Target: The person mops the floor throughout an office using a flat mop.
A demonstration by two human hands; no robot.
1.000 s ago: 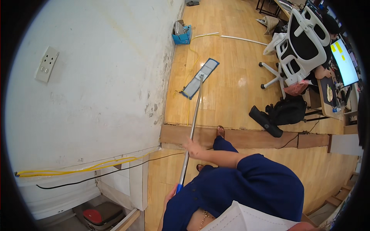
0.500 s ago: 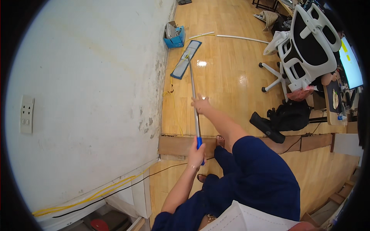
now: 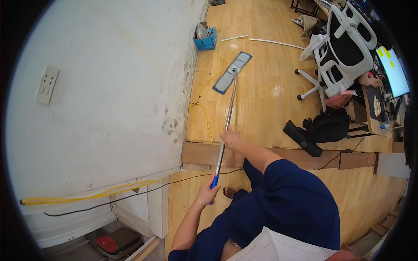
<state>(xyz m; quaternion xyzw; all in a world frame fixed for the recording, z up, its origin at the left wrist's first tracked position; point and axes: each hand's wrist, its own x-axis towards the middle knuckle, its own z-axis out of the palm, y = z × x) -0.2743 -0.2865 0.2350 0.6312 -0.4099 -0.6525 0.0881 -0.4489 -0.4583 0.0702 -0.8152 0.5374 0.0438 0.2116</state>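
Note:
A flat mop has a silver pole (image 3: pixel 229 104) with a blue grip and a grey-blue pad (image 3: pixel 232 72) lying on the wooden floor (image 3: pixel 265 91) ahead of me. My right hand (image 3: pixel 230 138) grips the pole partway up. My left hand (image 3: pixel 208 190) is closed around the blue grip at the pole's near end. The pad rests close to a yellow cable (image 3: pixel 203 102) that runs along the floor by the white wall (image 3: pixel 113 87).
A blue box (image 3: pixel 206 38) stands by the wall beyond the pad. A white pipe (image 3: pixel 274 41) lies on the floor. A white office chair (image 3: pixel 344 48), a black bag (image 3: pixel 324 126) and a desk with a monitor (image 3: pixel 394 71) are at the right. A raised wooden strip (image 3: pixel 278 154) crosses the floor.
The mop pad has slid across the floor and now lies farther from the wall than half a second ago. Both hands kept their grip on the pole. My view has shifted.

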